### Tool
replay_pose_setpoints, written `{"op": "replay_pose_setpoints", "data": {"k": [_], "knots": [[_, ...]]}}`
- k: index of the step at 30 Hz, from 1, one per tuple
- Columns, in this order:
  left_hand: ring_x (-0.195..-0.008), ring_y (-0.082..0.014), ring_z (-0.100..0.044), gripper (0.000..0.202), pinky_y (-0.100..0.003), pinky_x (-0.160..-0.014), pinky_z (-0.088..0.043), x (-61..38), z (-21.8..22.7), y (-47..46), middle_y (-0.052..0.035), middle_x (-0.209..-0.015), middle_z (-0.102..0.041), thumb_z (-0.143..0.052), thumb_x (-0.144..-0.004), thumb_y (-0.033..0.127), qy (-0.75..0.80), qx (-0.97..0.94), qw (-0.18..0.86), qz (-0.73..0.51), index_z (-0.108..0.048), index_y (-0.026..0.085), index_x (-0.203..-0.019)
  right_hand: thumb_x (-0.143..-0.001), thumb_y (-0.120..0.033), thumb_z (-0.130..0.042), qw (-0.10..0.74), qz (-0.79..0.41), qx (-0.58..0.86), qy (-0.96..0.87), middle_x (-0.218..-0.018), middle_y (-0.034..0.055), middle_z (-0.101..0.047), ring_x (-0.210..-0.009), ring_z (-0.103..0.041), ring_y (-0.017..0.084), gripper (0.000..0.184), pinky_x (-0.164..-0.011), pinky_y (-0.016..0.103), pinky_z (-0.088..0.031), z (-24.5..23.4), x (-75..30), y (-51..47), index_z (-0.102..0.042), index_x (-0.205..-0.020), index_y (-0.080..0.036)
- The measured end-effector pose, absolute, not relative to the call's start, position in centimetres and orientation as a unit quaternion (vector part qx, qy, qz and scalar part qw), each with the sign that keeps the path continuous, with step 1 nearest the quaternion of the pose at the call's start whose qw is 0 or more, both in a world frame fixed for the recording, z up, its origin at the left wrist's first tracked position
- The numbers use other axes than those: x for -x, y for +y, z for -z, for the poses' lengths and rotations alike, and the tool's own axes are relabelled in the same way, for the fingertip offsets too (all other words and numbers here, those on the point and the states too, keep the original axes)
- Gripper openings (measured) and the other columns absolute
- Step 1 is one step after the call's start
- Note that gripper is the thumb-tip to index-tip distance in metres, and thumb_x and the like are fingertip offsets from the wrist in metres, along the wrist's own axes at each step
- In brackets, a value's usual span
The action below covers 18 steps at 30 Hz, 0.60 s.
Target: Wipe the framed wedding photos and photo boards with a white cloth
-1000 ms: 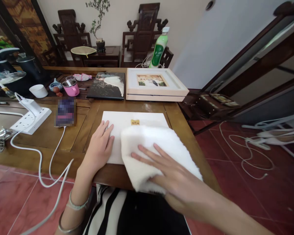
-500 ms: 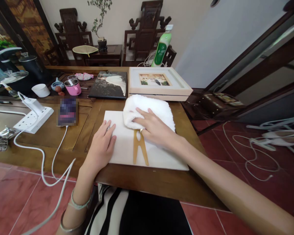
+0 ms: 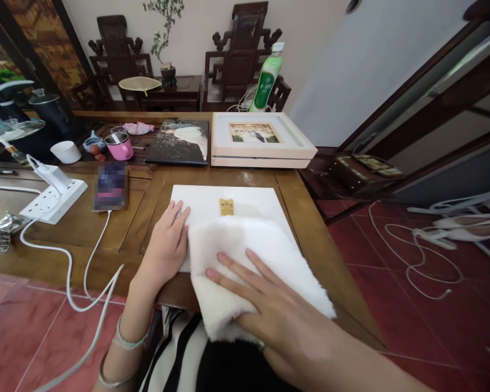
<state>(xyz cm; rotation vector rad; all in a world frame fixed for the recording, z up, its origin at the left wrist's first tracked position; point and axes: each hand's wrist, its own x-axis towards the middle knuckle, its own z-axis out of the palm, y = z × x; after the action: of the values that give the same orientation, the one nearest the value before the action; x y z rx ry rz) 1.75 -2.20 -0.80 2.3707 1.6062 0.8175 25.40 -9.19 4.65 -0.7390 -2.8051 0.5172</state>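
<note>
A white board (image 3: 204, 195) lies flat near the table's front edge. My left hand (image 3: 166, 239) rests on its left edge, fingers stretched out and lying flat. A fluffy white towel (image 3: 216, 234) covers the front of the board and hangs past its near edge. My right hand (image 3: 265, 294) holds this towel, with several fingers spread on top and the thumb tucked at its near fold. Just beyond the towel shows the top of a yellow-brown stand leg (image 3: 226, 206) on the board; its lower part is hidden beneath the towel.
Behind the board are a pale wooden picture frame (image 3: 265, 162), a dark textured panel (image 3: 163, 147) and a green bottle (image 3: 266, 81). A pink mug (image 3: 121, 148), a phone (image 3: 111, 186) and a white power strip (image 3: 55, 201) with trailing cables sit to the left.
My right hand has drawn the towel toward me, from the far side of the board to past its near edge. The stand's top is uncovered and its legs are covered. My left hand stays.
</note>
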Motion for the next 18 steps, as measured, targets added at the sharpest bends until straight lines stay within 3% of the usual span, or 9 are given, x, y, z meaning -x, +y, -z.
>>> {"op": "replay_pose_setpoints", "data": {"k": [5, 10, 18], "knots": [[-0.144, -0.0306, -0.032, 0.042, -0.052, -0.116, -0.031, -1.8, 1.1, -2.1, -0.0197, -0.149, -0.044, -0.036, -0.099, 0.024, 0.543, -0.790, 0.076, -0.275, -0.050, 0.008, -0.135, -0.056, 0.006, -0.041, 0.116, -0.155, 0.278, -0.941, -0.151, 0.0100, -0.042, -0.146, -0.021, 0.029, 0.062, -0.115, 0.064, -0.017, -4.1, -25.7, -4.3, -0.069, -0.105, -0.018], [-0.143, -0.0307, -0.034, 0.042, -0.052, -0.116, -0.032, -1.8, 1.2, -2.1, -0.0193, -0.147, -0.046, -0.037, -0.099, 0.025, 0.541, -0.787, 0.071, -0.288, -0.052, 0.010, -0.134, -0.063, 0.005, -0.043, 0.148, -0.118, 0.326, -0.926, -0.148, 0.0146, -0.046, -0.145, -0.024, 0.031, 0.061, -0.114, 0.064, -0.020, -3.2, -24.7, 0.8, -0.064, -0.117, -0.015], [-0.143, -0.0299, -0.033, 0.041, -0.053, -0.116, -0.032, -1.7, 1.3, -2.1, -0.0185, -0.148, -0.046, -0.035, -0.100, 0.026, 0.535, -0.785, 0.076, -0.304, -0.051, 0.013, -0.135, -0.062, 0.006, -0.045, 0.118, -0.083, 0.336, -0.931, -0.150, 0.0147, -0.044, -0.145, -0.021, 0.037, 0.056, -0.111, 0.071, -0.017, -3.2, -22.8, -1.8, -0.069, -0.107, -0.017]]}}
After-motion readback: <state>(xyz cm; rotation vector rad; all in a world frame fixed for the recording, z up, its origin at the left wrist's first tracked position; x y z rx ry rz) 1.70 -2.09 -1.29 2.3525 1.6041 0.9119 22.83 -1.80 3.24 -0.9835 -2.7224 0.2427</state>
